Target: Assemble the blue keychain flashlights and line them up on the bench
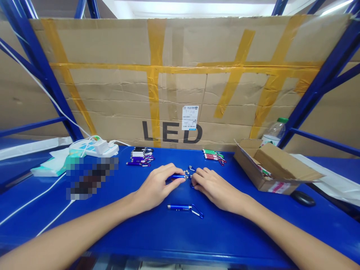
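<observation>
Fingers of the left hand (156,187) are pinching a small blue torch (177,176), which is lying flat on the blue table (225,232) with its long axis running 9 to 3. Its free end is pointing at the right hand (215,187). That hand is resting curled at 3 o'clock from the tip, fingertips touching it or just beside it; whether it is gripping anything I cannot tell. Tiny silver parts (188,171) are sitting at 12 o'clock from the tip, and some of them are hiding behind the knuckles. A 2nd blue torch (182,207) with a clip is lying at 6 o'clock, parallel, between both wrists. The left fingers are covering the held torch's rear half.
</observation>
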Available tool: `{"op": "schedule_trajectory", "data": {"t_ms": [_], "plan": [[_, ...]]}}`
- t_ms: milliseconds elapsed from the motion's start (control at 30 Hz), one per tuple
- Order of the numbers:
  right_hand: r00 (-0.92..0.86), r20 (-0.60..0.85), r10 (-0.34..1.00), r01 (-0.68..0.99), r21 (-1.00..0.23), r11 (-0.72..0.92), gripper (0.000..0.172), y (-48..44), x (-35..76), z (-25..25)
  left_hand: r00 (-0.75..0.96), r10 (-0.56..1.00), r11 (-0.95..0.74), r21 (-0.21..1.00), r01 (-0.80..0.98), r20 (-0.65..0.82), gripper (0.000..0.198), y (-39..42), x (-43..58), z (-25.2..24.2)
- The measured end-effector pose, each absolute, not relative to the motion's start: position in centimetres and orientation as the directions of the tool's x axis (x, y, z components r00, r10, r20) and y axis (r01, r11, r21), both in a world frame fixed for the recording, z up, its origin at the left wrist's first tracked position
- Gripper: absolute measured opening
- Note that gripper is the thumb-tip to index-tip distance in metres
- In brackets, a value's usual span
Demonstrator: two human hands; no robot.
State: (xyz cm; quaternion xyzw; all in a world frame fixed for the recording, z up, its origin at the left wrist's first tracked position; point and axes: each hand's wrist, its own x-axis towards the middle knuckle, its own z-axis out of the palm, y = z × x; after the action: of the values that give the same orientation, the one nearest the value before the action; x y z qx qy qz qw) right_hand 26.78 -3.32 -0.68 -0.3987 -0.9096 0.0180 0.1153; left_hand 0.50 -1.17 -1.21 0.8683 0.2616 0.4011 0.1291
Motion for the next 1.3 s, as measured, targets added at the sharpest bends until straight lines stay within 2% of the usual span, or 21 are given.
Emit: {"op": "schedule_trajectory", "data": {"t_ms": [200, 400, 467, 533, 633, 967, 1300], "plan": [[-0.637, 0.234, 0.734, 0.684, -0.267, 0.679, 0.017, -3.5, 26.4, -1.3, 0.546, 0.563, -0.827, 0.43, 0.363, 0.621, 0.014, -1.3, 0.6, -1.1], [-0.518, 0.346, 0.782, 0.598, -0.508, 0.62, 0.015, -3.4, 26.0, -1.4, 0.57, 0.566, -0.824, 0.419, 0.38, 0.596, 0.015, -1.3, 0.6, -1.1], [-0.489, 0.359, 0.795, 0.579, -0.549, 0.604, 0.021, -3.2, 26.0, -1.4, 0.578, 0.57, -0.822, 0.422, 0.383, 0.584, 0.016, -1.2, 0.5, -1.2], [-0.482, 0.368, 0.795, 0.57, -0.558, 0.604, 0.03, -3.1, 26.0, -1.4, 0.586, 0.569, -0.822, 0.42, 0.385, 0.577, 0.018, -1.2, 0.5, -1.2], [-0.486, 0.39, 0.782, 0.557, -0.551, 0.622, 0.035, -3.1, 25.9, -1.3, 0.595, 0.559, -0.829, 0.404, 0.387, 0.577, 0.02, -1.1, 0.4, -1.3], [-0.499, 0.389, 0.774, 0.536, -0.563, 0.629, 0.027, -3.5, 25.5, -0.8, 0.592, 0.534, -0.845, 0.36, 0.395, 0.603, 0.021, -1.0, 0.3, -1.2], [-0.521, 0.384, 0.762, 0.524, -0.561, 0.641, 0.032, -4.0, 25.1, 0.0, 0.646, 0.47, -0.883, 0.309, 0.354, 0.602, 0.032, -0.8, 0.1, -1.6]]}}
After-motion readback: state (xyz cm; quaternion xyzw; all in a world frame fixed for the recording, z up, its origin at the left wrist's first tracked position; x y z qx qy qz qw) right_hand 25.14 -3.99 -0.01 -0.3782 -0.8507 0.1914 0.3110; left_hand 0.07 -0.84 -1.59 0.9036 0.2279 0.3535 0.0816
